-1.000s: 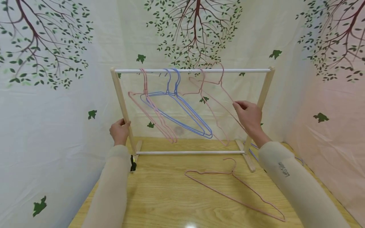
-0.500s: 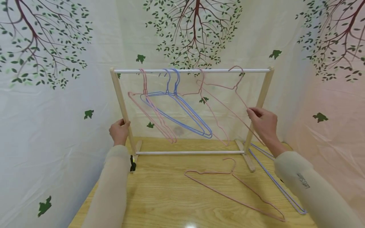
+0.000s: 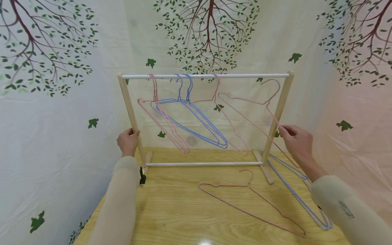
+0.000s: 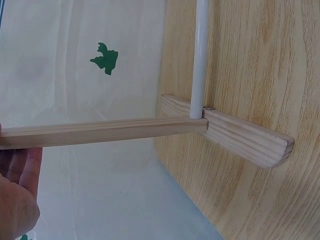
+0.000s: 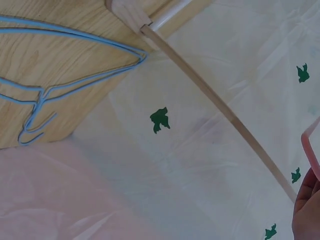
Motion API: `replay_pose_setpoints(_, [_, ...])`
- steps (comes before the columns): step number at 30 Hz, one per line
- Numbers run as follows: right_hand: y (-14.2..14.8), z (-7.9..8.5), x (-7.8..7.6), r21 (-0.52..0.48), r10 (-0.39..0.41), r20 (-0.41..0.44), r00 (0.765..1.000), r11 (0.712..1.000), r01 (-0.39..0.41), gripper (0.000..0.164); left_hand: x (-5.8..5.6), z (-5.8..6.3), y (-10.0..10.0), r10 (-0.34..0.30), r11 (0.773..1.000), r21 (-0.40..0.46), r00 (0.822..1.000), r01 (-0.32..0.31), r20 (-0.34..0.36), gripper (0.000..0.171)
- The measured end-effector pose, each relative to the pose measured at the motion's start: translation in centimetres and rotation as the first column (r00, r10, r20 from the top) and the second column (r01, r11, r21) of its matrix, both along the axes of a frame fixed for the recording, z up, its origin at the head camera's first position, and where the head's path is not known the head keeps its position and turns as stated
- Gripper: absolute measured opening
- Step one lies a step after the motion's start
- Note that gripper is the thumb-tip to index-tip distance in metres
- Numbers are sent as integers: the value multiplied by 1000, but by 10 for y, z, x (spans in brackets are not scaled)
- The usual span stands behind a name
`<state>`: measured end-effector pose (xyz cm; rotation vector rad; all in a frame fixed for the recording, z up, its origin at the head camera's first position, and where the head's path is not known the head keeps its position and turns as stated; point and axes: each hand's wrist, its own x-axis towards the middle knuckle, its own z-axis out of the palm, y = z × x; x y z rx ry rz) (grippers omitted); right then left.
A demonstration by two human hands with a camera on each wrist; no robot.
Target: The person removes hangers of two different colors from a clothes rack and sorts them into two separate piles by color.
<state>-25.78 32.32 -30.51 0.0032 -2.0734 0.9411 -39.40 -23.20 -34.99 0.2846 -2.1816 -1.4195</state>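
Note:
My right hand [image 3: 296,141] pinches a pink wire clothes hanger [image 3: 267,102] by its sloping shoulder, in front of the rack's right post. This hanger's hook is off the bar, a little below it. In the right wrist view, only part of the hand [image 5: 307,210] and a bit of pink wire [image 5: 309,150] show at the right edge. My left hand [image 3: 128,141] grips the left wooden post [image 3: 130,105] of the clothes rack. From the rack's white top bar [image 3: 245,76] hang two pink hangers [image 3: 155,88], several blue hangers [image 3: 190,88] and another pink hanger [image 3: 216,88].
A pink hanger [image 3: 249,185] lies on the wooden table [image 3: 171,207] before the rack. Blue hangers [image 3: 289,190] lie by the rack's right foot [image 3: 267,173]. A small black object [image 3: 142,175] is beside the left foot. Printed cloth [image 3: 76,136] surrounds the table.
My right hand has moved right and down with the pink hanger, whose hook has gone from bar height to below the bar. The left hand has stayed on the post.

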Motion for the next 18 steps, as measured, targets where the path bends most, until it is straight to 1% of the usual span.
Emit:
replay_pose_setpoints(3, [8, -7, 7, 20, -11, 22, 1000, 1000, 11, 26, 0, 0, 1, -1, 1000, 6, 1000, 1, 1, 33])
replay_pose_setpoints(9, [25, -21, 24, 47, -1, 54, 999, 999, -1, 26, 8, 2, 3, 7, 1000, 14, 1000, -7, 10, 33])
replay_pose_setpoints(14, [38, -35, 33, 86, -5, 48, 999, 996, 1, 21, 15, 2, 4, 16, 1000, 8, 1000, -16, 7, 33])
replay_pose_setpoints(18, [46, -45, 40, 86, -2, 64, 998, 996, -4, 21, 20, 1, 4, 14, 1000, 9, 1000, -14, 9, 34])
